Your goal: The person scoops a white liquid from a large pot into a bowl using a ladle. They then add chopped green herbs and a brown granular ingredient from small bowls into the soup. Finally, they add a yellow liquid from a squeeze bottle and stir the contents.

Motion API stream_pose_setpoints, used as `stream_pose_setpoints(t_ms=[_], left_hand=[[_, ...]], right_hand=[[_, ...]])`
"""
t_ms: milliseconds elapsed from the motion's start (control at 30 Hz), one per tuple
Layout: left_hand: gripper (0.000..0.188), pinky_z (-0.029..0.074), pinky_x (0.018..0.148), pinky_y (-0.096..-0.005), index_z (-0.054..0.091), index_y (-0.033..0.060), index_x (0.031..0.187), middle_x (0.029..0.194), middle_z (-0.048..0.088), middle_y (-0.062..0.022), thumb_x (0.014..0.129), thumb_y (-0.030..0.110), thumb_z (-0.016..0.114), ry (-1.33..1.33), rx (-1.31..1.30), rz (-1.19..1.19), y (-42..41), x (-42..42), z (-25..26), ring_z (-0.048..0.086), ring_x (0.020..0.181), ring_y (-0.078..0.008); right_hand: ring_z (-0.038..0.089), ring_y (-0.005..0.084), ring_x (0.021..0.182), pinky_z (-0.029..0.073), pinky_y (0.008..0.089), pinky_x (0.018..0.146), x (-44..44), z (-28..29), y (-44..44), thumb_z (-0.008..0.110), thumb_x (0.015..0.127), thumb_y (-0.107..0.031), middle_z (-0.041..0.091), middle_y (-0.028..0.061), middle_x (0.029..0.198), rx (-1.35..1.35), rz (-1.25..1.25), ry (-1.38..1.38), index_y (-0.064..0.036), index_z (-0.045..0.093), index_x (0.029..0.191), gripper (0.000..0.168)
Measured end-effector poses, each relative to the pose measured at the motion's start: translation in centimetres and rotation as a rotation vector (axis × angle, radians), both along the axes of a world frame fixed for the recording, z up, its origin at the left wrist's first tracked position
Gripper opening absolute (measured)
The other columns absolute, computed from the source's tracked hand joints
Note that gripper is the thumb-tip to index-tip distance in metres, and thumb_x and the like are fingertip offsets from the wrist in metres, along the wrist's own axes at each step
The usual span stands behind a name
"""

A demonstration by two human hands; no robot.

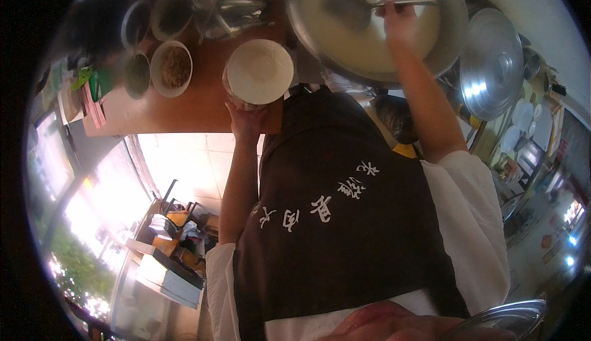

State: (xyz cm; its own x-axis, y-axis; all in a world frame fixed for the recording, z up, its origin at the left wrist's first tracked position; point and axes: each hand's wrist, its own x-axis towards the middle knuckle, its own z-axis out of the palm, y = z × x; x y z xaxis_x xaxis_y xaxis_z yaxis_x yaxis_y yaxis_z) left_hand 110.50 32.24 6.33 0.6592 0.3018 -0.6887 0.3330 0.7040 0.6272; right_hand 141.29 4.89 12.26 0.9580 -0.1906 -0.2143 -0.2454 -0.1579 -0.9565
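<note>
My right hand [398,17] grips the metal handle [422,2] of a ladle, whose dark round bowl [351,10] lies in a pale, milky liquid. That liquid fills a large round metal pot [450,31] at the top of the view. To the left, my left hand [249,119] is at the near side of a white bowl [261,70], on the edge of a brown table [208,105]. Clear plastic film seems to wrap the bowl's underside. My left fingers are partly hidden beneath it, and the bowl looks empty or holds something pale.
Bowls of a brown crumbly food [175,68] and something green [136,75] sit on the table, with metal utensils [231,13] behind. A large metal lid [491,63] stands right of the pot. A dark apron [351,248] covers my front; a window is at lower left.
</note>
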Motion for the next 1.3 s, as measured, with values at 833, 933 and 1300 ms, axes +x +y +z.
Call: stream_pose_setpoints(t_ms=[833,933,1300], left_hand=[[0.046,0.047,0.074,-0.0282,0.034,0.0036,0.125,0.112,0.049,-0.0102,0.082,0.004,0.049,0.118,0.280,-0.182,-4.2,5.4,12.0,0.052,0.097,-0.0180],[0.037,0.047,0.074,-0.0312,0.040,0.0003,0.119,0.105,0.053,-0.0117,0.085,0.013,0.049,0.060,0.276,-0.121,-5.8,5.8,13.0,0.054,0.094,-0.0202],[0.039,0.047,0.064,-0.0278,0.033,0.0080,0.126,0.105,0.052,-0.0097,0.092,0.026,0.041,0.077,0.355,-0.211,-6.1,4.0,14.2,0.054,0.087,-0.0176]], right_hand=[[0.054,0.0141,0.055,0.044,0.0265,0.052,-2.9,9.8,-0.3,0.059,0.081,-0.011,0.056,0.0055,0.068,0.287,0.166,-0.019,-0.002,0.053,0.084,0.011],[0.054,0.0127,0.057,0.044,0.0261,0.052,-5.0,11.3,1.0,0.059,0.081,-0.012,0.056,0.0051,0.068,0.189,0.235,0.055,-0.003,0.053,0.085,0.011],[0.060,0.0208,0.069,0.049,0.0295,0.062,-14.4,12.5,4.1,0.059,0.081,-0.012,0.060,0.0099,0.080,-0.106,0.573,-0.752,0.000,0.053,0.087,0.014]])
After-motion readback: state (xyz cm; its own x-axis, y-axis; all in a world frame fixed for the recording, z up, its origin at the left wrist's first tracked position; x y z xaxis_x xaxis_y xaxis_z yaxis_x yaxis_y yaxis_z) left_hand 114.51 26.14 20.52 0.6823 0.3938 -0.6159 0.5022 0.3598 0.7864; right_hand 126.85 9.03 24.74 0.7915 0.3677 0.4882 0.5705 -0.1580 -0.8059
